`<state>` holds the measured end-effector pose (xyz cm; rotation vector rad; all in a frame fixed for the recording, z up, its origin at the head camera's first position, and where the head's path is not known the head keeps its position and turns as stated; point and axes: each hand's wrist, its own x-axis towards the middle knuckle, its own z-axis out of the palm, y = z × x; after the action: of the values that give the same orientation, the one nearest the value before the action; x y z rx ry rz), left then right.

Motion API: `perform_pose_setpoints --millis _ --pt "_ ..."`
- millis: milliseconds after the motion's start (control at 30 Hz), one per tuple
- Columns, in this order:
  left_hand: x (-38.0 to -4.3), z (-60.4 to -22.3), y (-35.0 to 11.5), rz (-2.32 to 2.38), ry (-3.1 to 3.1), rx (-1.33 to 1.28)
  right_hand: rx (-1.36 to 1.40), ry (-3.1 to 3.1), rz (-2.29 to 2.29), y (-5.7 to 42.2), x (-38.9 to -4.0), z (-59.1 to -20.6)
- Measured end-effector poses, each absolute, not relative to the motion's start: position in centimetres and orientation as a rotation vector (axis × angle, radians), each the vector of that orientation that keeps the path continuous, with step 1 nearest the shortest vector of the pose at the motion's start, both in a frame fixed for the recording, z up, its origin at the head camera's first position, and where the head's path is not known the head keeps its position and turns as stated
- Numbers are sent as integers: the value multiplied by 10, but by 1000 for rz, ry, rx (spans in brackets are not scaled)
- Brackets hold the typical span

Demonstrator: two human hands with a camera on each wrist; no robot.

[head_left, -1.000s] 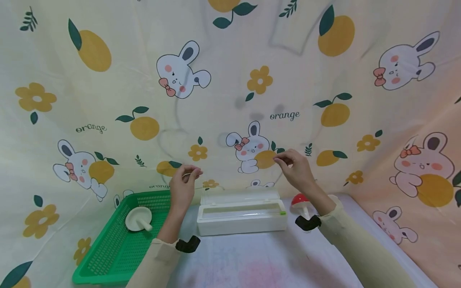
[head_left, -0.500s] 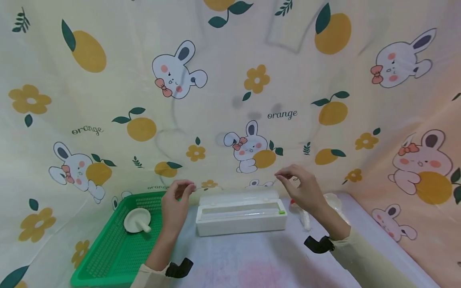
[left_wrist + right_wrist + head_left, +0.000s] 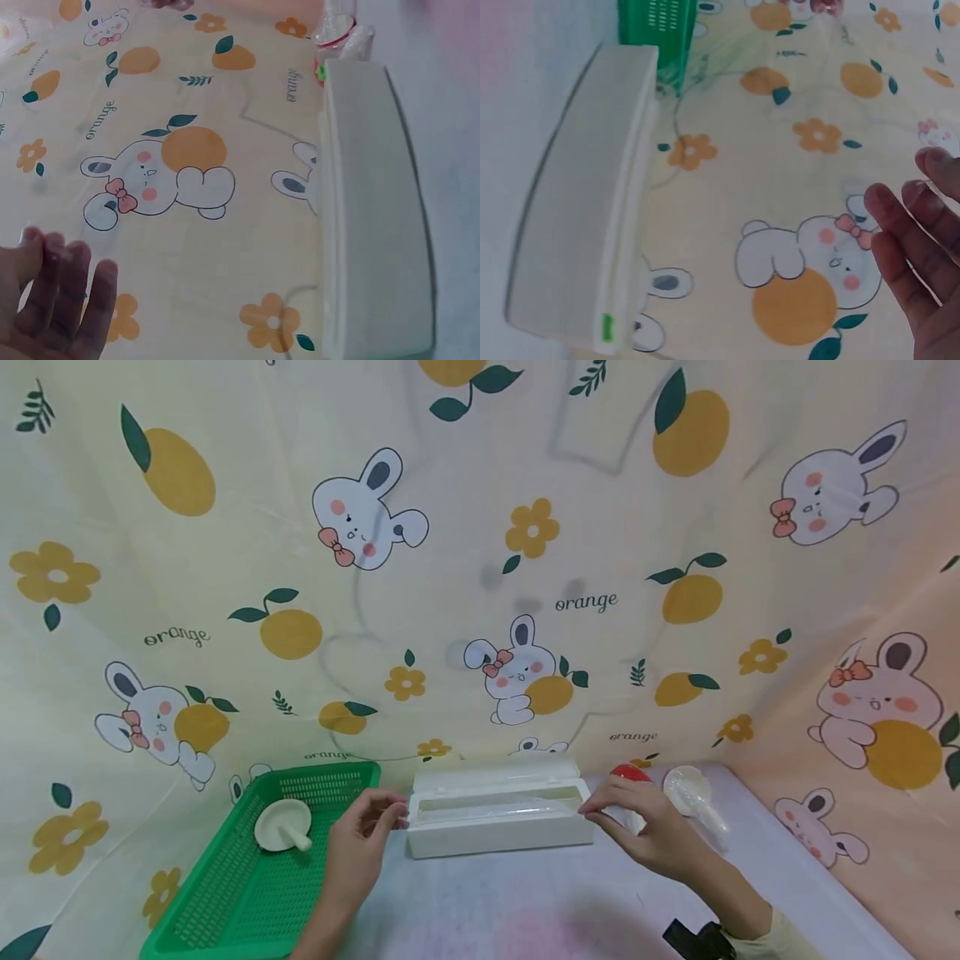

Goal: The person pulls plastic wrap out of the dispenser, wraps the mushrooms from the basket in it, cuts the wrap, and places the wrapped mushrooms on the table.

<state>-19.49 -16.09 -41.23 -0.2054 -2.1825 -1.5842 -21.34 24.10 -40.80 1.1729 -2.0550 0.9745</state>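
A white cling film dispenser stands on the table with its lid raised at the back. My left hand is beside its left end, and my right hand is beside its right end. Thumb and fingers of each hand pinch an edge of clear cling film, which spans between them over the box opening. The film is so transparent that its outline is hard to follow. In the wrist views, the left hand and right hand show curled fingers with faint film at the tips.
A green basket stands at the left with a white mushroom-shaped piece inside. At the right lie a red-capped mushroom, partly behind my right hand, and a film-wrapped white one. A patterned cloth hangs behind.
Both hands have come down from in front of the cloth to the level of the dispenser, still pinching the film. They have also moved slightly apart.
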Motion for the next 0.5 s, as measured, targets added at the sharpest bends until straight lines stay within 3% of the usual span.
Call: perform_pose_setpoints --millis 500 --pt "-173 -457 -178 -1677 -2602 -417 1415 -1940 1112 253 -189 -479"
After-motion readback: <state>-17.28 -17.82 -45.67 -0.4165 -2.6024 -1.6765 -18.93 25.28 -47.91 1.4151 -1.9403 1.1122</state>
